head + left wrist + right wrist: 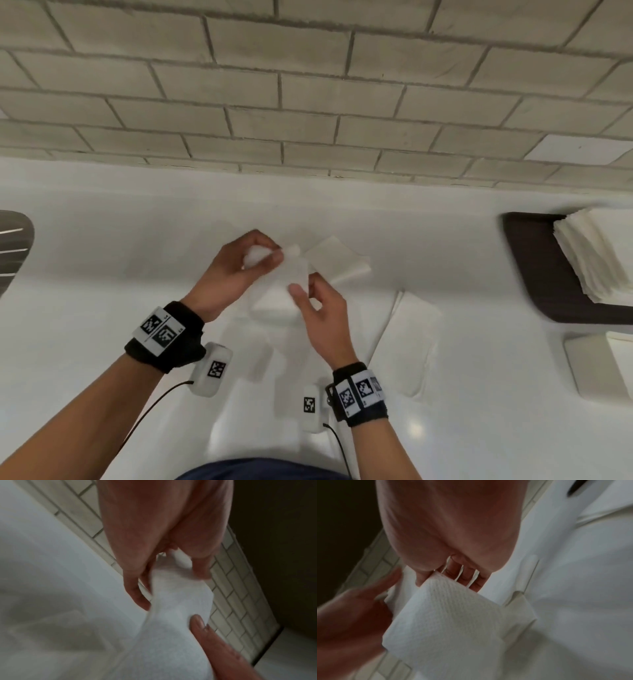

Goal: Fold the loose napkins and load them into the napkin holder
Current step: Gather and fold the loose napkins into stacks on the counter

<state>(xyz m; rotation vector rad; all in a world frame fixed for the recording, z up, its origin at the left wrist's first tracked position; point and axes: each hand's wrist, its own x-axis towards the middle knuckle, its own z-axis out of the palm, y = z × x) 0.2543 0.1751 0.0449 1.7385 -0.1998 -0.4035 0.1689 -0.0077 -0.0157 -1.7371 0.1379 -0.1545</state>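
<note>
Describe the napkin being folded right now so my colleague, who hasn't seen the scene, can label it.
On the white counter below the tiled wall, look between the two hands. The napkin is the white sheet pinched by left hand and right hand. Unlike the napkins lying flat nearby, it is lifted and bent.

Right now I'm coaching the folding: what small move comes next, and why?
Probably bring the two pinched edges together to close the fold: the left hand and right hand hold the napkin bent in mid-air, not yet creased.
</note>
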